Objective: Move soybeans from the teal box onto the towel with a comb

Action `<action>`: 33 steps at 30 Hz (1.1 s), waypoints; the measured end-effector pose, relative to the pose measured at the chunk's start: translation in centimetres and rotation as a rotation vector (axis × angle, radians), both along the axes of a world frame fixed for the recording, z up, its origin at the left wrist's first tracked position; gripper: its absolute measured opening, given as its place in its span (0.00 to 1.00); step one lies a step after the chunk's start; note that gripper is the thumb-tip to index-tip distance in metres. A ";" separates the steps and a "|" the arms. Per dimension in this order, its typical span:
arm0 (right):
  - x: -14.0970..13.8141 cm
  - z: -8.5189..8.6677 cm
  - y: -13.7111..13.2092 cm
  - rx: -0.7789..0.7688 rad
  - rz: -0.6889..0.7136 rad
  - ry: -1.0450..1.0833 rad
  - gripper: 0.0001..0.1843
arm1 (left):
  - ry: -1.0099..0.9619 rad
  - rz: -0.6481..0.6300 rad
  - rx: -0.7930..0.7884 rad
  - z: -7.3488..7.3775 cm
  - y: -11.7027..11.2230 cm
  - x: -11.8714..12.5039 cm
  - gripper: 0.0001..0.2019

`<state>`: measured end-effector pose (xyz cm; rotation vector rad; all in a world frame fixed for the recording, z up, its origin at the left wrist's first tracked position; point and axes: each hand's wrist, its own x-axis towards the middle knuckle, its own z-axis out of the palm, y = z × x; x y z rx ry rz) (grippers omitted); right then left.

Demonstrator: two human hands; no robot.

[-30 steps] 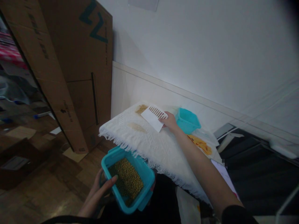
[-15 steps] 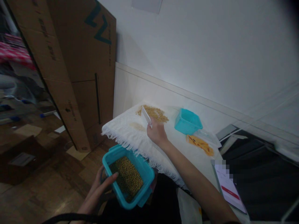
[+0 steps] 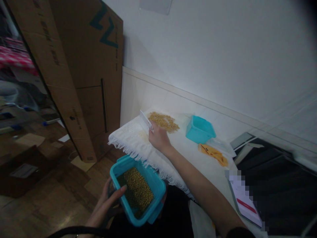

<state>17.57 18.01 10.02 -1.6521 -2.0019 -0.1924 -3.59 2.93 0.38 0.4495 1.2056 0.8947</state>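
Note:
My left hand [image 3: 106, 201] grips the near-left rim of a turquoise plastic container [image 3: 131, 215], thumb over the edge. Round yellowish beans [image 3: 140, 188] lie in it, and it is held tilted just below the fringed edge of a white cloth [image 3: 127, 134]. Over the cloth, my right hand [image 3: 159, 138] is closed on a white slotted scraper [image 3: 146, 120] that looks like a comb. The scraper stands on edge, left of a spread of small tan grains or beans [image 3: 164, 121]. My fingertips are partly hidden by the back of the hand.
A second turquoise container [image 3: 200, 129] stands on the right part of the table, beside a yellow-orange cloth or packet [image 3: 213, 154] and clear plastic. A tablet-like screen [image 3: 244, 201] lies at the right edge. On the left, a tall cardboard box [image 3: 86, 72] stands against the wall.
My right hand has moved left with the scraper, away from the spread of grains and across the cloth. My left hand and its container stay nearly in place.

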 end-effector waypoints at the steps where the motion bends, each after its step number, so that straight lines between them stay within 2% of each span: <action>1: 1.2 0.4 0.3 0.028 -0.001 0.041 0.23 | -0.007 0.005 0.001 0.0 0.0 0.0 0.48; 4: 6.9 1.8 1.4 0.103 -0.034 0.170 0.21 | -0.018 0.012 0.007 -0.3 0.1 -0.1 0.50; 7: 13.5 2.5 2.3 0.134 -0.159 0.267 0.16 | -0.002 0.009 -0.012 -0.5 0.2 0.0 0.49; 9: 17.1 2.2 2.8 0.146 -0.190 0.319 0.16 | 0.010 0.001 -0.026 -0.4 0.2 0.0 0.48; 12: 20.0 1.0 3.2 0.143 -0.170 0.357 0.17 | 0.017 -0.010 -0.018 -0.2 0.1 0.3 0.47; 16: 21.1 -0.1 3.9 0.083 -0.113 0.412 0.16 | -0.009 0.012 0.011 -0.1 0.0 0.6 0.45; 23: 21.2 -0.4 5.8 -0.006 -0.020 0.422 0.13 | 0.004 -0.017 -0.008 -0.7 0.2 0.8 0.49; 28: 20.8 -0.7 7.0 -0.055 -0.031 0.348 0.14 | 0.005 -0.034 -0.016 -0.5 0.0 1.0 0.50; 31: 20.7 -0.7 7.0 -0.095 -0.055 0.259 0.12 | -0.011 -0.031 -0.003 -0.3 -0.1 1.1 0.48; 33: 20.5 -0.4 6.7 -0.109 -0.056 0.201 0.14 | -0.013 -0.030 0.000 -0.3 -0.1 1.1 0.48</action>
